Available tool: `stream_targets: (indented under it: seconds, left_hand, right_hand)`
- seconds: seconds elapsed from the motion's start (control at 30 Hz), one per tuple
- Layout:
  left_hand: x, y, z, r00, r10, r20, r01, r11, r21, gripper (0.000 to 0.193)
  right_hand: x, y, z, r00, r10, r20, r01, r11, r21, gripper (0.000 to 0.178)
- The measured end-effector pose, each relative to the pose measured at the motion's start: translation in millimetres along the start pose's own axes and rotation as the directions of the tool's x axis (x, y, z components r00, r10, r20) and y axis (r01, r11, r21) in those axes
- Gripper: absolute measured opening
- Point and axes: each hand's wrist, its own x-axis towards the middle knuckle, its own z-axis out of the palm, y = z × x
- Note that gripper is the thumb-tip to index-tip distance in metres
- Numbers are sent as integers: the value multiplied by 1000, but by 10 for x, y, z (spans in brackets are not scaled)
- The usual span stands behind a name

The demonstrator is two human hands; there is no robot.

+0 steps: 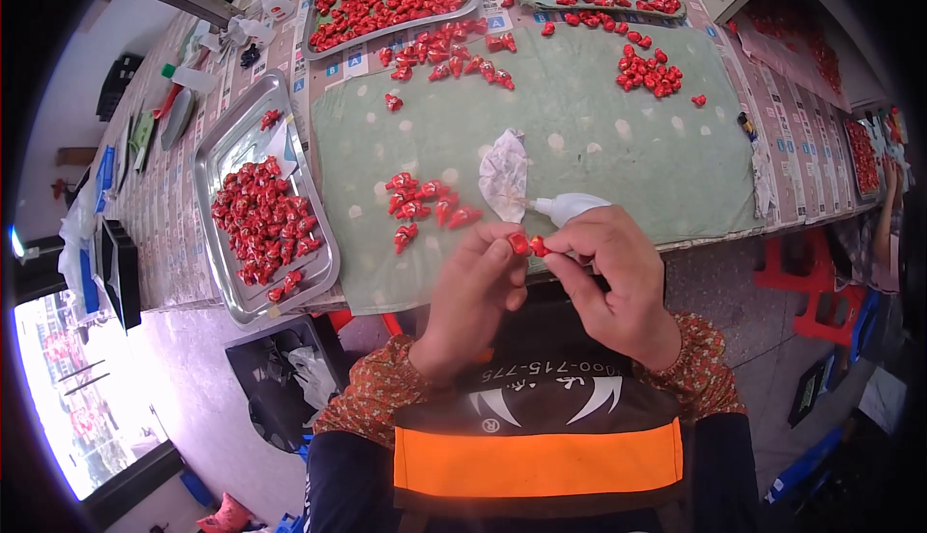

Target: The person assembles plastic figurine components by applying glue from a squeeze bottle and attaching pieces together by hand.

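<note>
Just over the near edge of the table, my left hand (478, 282) is closed, pinching a small glossy red piece (519, 243) between thumb and fingertips. My right hand (618, 282) pinches a second small red piece with a yellowish spot (539, 245); the two pieces meet or nearly meet. Beyond my right fingers lies a white squeeze bottle (570, 208), its thin nozzle resting by a crumpled whitish cloth (503, 171). Left of the cloth is a loose group of red figurine-like pieces (410, 195) on the green spotted mat (599, 181).
At left, a metal tray (323, 207) holds a heap of red pieces. Another metal tray (307, 42) full of smaller red parts stands at the back. More red parts (649, 71) lie at the mat's far right. Red stools (811, 282) and another person's arm (886, 214) appear at right.
</note>
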Motion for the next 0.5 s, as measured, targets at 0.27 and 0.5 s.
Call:
stream_targets:
  seconds: [0.27,0.5]
  left_hand:
    - [-72,-48,41,987,156,-28,-149,975,164,18]
    - [-102,-123,-12,943,331,44,-325,879,349,19]
  right_hand:
    - [-61,-30,113,1000,-21,2,21,1000,-4,20]
    - [-128,-81,168,998,49,29,-50,998,38,18]
